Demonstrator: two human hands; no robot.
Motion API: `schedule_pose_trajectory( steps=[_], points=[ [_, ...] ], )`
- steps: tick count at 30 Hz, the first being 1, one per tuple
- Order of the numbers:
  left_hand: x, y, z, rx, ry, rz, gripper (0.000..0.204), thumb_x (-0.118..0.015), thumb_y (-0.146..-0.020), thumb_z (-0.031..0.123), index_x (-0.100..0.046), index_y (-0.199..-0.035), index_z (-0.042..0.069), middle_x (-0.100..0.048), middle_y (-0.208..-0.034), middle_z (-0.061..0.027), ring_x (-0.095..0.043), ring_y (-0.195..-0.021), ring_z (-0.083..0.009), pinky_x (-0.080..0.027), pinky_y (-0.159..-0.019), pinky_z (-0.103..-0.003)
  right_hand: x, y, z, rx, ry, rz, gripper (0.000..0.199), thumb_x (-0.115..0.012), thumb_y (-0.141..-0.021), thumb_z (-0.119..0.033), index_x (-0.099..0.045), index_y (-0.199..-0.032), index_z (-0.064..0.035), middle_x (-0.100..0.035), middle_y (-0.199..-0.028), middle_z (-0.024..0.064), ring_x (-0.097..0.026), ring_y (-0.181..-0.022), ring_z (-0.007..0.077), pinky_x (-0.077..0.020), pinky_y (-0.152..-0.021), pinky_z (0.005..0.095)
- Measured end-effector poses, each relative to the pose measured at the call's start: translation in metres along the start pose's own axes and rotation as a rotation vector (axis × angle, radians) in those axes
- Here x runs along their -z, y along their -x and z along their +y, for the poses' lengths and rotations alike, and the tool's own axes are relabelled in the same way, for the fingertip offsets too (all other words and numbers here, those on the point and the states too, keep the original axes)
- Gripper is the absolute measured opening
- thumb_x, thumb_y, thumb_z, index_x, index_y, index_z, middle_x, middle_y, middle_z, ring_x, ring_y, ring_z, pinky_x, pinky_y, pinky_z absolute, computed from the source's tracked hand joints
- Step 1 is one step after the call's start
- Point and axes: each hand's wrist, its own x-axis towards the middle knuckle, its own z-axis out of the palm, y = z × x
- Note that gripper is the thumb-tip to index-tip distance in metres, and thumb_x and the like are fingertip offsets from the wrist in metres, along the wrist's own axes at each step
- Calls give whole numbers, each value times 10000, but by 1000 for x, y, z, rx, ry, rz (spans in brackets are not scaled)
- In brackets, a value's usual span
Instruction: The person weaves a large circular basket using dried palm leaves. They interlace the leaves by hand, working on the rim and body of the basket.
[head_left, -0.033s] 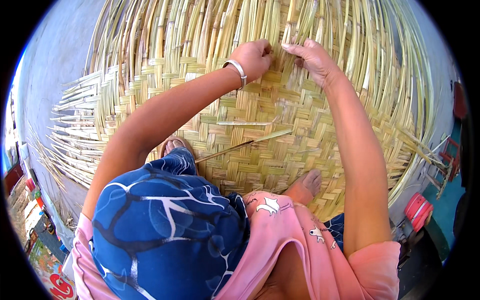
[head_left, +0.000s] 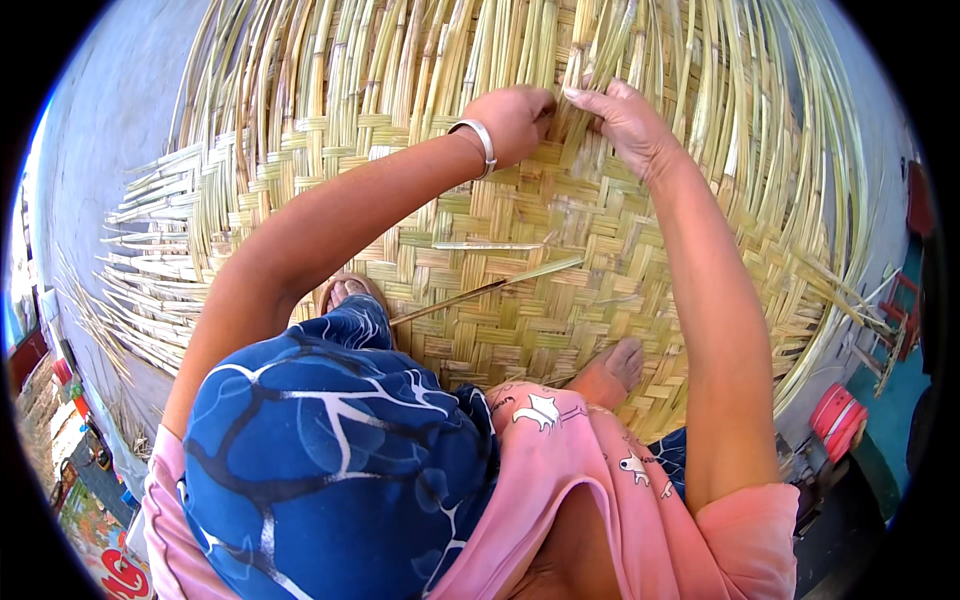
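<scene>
A large woven mat of pale green and tan split-cane strips lies beneath me, its long unwoven strips fanning out at the far side. My left hand, wearing a silver bangle, is closed at the far edge of the weave; what its curled fingers hold is hidden. Just to its right, my right hand pinches a few cane strips between thumb and fingers. The strips rise away from the mat's far side. A small gap separates the two hands.
Two loose pieces, a short pale strip and a longer strip, lie on the weave. My feet stand on the mat, the left in a sandal. A pink round object sits at the right. Grey floor borders the mat.
My left hand has shifted slightly right, closer to my right hand. The right hand stays in place on the strips.
</scene>
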Motion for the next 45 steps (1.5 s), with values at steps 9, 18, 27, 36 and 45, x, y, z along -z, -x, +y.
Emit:
schedule_pose_trajectory(
  steps=[9,18,27,36,45],
  points=[
    [14,-9,0,37,53,-316,241,-560,-839,164,-629,-1055,81,-647,-991,-137,-618,-881,-305,-495,-793,-369,-3,32,26,65,-62,408,212,-650,-835,-101,-579,-1014,-12,-584,-915,58,-576,-834,150,-501,-772,276],
    [-15,40,-3,-238,-310,147,351,-537,-838,101,-549,-1183,40,-554,-1163,-114,-549,-1034,-259,-464,-891,-363,-23,44,60,186,201,712,139,-614,-850,-89,-599,-970,-19,-628,-822,57,-606,-696,111,-509,-625,249],
    [-18,60,-2,-271,-529,135,400,-531,-837,168,-526,-1228,79,-485,-1279,-37,-405,-1214,-202,-324,-995,-375,-34,46,37,36,230,771,86,-567,-861,-68,-598,-932,-30,-644,-782,75,-627,-623,119,-509,-540,253],
    [-10,63,0,-385,-590,3,427,-492,-859,213,-501,-1246,34,-477,-1276,-60,-401,-1223,-209,-328,-1007,-364,-21,58,44,-9,174,615,214,-523,-873,-42,-565,-1081,-17,-635,-924,119,-659,-719,155,-549,-587,249],
    [59,20,41,-192,-595,-688,403,-448,-936,264,-484,-1292,79,-438,-1370,-103,-429,-1254,-251,-373,-1036,-388,53,194,-33,-199,796,102,425,-530,-862,-131,-475,-1266,-12,-638,-819,121,-642,-686,170,-518,-645,303]
  ],
)
